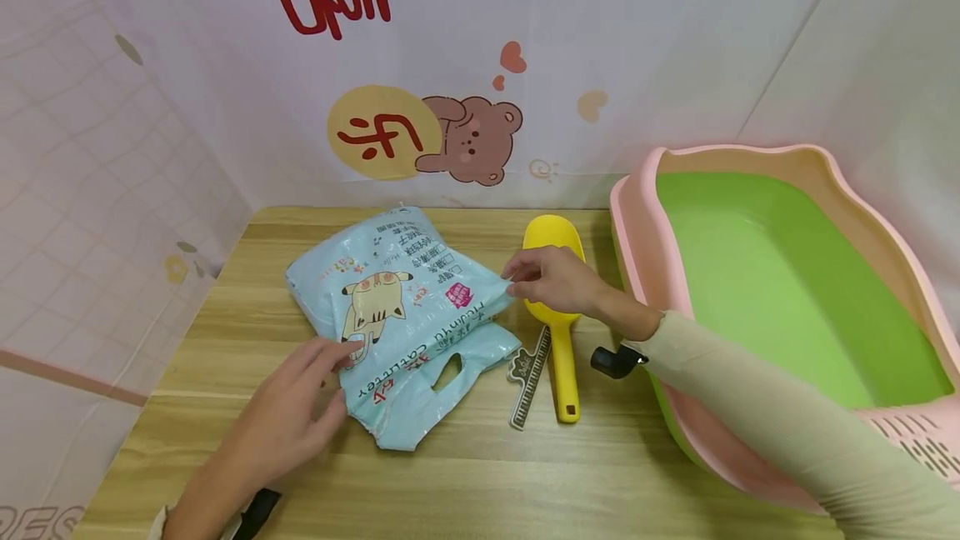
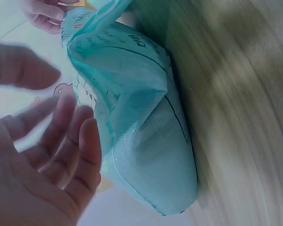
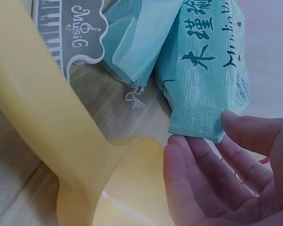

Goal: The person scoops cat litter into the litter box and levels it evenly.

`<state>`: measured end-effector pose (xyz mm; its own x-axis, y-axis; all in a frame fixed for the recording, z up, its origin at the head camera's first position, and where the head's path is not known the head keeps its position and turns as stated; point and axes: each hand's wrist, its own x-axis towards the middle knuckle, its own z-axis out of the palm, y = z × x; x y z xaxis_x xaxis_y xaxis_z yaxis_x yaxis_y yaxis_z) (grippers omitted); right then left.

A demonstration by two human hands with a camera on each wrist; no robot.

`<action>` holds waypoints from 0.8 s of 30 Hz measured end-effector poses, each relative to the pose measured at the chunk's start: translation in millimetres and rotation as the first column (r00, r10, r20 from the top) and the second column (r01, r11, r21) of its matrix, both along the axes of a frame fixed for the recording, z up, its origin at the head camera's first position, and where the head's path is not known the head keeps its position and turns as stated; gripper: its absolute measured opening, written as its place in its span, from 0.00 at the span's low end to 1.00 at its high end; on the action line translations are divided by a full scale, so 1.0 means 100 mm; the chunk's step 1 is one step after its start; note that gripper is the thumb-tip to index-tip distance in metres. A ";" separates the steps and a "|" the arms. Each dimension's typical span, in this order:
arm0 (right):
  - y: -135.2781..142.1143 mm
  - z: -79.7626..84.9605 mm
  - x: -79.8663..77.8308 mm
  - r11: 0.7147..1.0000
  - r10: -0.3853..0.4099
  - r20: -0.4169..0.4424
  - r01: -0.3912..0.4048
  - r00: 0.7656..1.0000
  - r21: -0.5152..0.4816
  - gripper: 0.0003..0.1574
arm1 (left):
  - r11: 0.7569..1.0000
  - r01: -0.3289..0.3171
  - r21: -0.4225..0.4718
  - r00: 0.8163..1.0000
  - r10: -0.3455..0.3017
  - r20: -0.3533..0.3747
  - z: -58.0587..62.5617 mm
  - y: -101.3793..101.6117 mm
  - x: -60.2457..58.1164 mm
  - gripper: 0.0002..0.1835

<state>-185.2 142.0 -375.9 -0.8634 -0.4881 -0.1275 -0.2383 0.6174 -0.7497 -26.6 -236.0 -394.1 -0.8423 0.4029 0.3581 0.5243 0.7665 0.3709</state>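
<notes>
Pinching the bag (image 1: 422, 297) by its right corner, the right hand (image 1: 558, 280) probably steadies its loose top; the left hand (image 1: 288, 415), fingers loosely spread, holds nothing.

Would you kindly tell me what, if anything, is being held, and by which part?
The right hand pinches the blue bag by one corner, on the side facing the yellow scoop; the left hand holds nothing.
</notes>
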 end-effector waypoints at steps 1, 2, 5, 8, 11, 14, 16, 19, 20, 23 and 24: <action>0.00 0.00 0.00 1.000 -0.001 0.005 0.001 1.000 -0.001 0.12 | 1.000 -0.027 0.015 1.000 0.027 0.012 0.00 0.00 0.01 0.31; 0.00 0.00 0.01 1.000 -0.003 0.009 0.003 1.000 -0.001 0.12 | 0.998 -0.057 0.029 0.998 0.056 0.028 -0.01 0.00 0.01 0.30; -0.01 0.00 0.01 1.000 -0.005 0.020 0.005 1.000 -0.004 0.12 | 0.983 -0.160 0.091 0.979 0.146 0.142 0.01 0.01 0.03 0.23; -0.01 0.01 0.01 1.000 0.000 0.021 0.000 1.000 -0.004 0.12 | 0.956 -0.257 0.145 0.928 0.202 0.313 0.05 0.02 0.05 0.20; -0.01 0.02 0.01 1.000 0.007 0.015 -0.007 1.000 0.000 0.12 | 0.931 -0.319 0.176 0.872 0.215 0.440 0.09 0.03 0.07 0.24; 0.00 0.02 0.00 1.000 0.008 0.011 -0.008 1.000 0.004 0.12 | 0.924 -0.336 0.182 0.850 0.214 0.481 0.10 0.05 0.08 0.26; 0.00 0.01 0.00 1.000 0.009 0.013 -0.009 1.000 0.001 0.12 | 0.926 -0.332 0.182 0.846 0.207 0.491 0.09 0.06 0.09 0.27; 0.01 0.00 0.00 1.000 0.001 0.029 -0.001 1.000 -0.010 0.12 | 0.927 -0.326 0.187 0.840 0.194 0.507 0.06 0.08 0.10 0.28; 0.01 0.00 0.00 1.000 -0.001 0.033 0.001 0.999 -0.015 0.12 | 0.925 -0.328 0.189 0.838 0.192 0.511 0.05 0.09 0.10 0.28; 0.01 0.00 0.01 1.000 -0.004 0.041 0.005 0.999 -0.025 0.12 | 0.921 -0.339 0.193 0.833 0.198 0.517 0.03 0.10 0.10 0.28; 0.01 0.00 0.01 1.000 -0.003 0.039 0.004 0.999 -0.025 0.12 | 0.920 -0.340 0.194 0.833 0.199 0.516 0.03 0.10 0.10 0.28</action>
